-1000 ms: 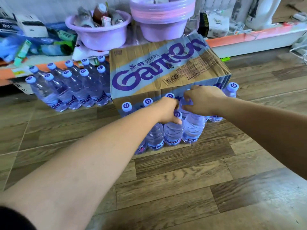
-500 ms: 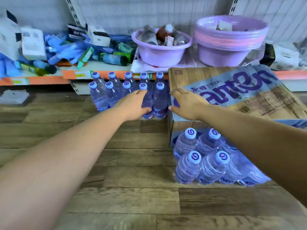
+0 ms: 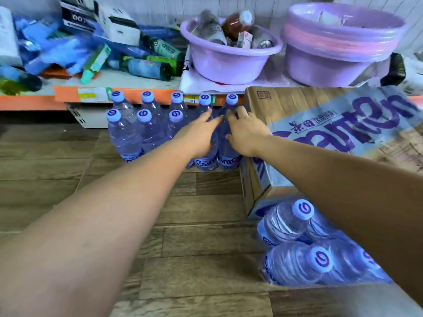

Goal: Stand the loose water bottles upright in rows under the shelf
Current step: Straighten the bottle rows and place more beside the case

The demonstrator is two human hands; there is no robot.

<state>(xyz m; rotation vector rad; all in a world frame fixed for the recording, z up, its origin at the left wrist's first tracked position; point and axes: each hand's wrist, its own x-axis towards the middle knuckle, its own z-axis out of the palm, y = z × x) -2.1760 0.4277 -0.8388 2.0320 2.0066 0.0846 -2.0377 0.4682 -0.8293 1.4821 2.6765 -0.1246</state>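
Note:
Clear water bottles with blue caps [image 3: 128, 136] stand upright in two rows on the floor under the orange-edged shelf [image 3: 68, 97]. My left hand [image 3: 196, 136] and my right hand [image 3: 246, 133] each lie over the top of a front-row bottle [image 3: 229, 156] at the right end. Their fingers are stretched out and apart, not curled around the bottles. These two bottles stand on the floor, with their caps hidden under my palms. More bottles [image 3: 295, 255] lie loose at the lower right by a tilted Ganten carton [image 3: 320, 133].
The carton stands right beside the rows and touches my right wrist. On the shelf are two purple basins [image 3: 229, 60] and a jumble of boxes and blue packs [image 3: 68, 46]. Wooden floor [image 3: 183, 248] stretches in front of the rows.
My hands went from the bottle pile at the carton left to the rows under the shelf. Their fingers, curled half a second ago, are now stretched flat over two front-row bottles.

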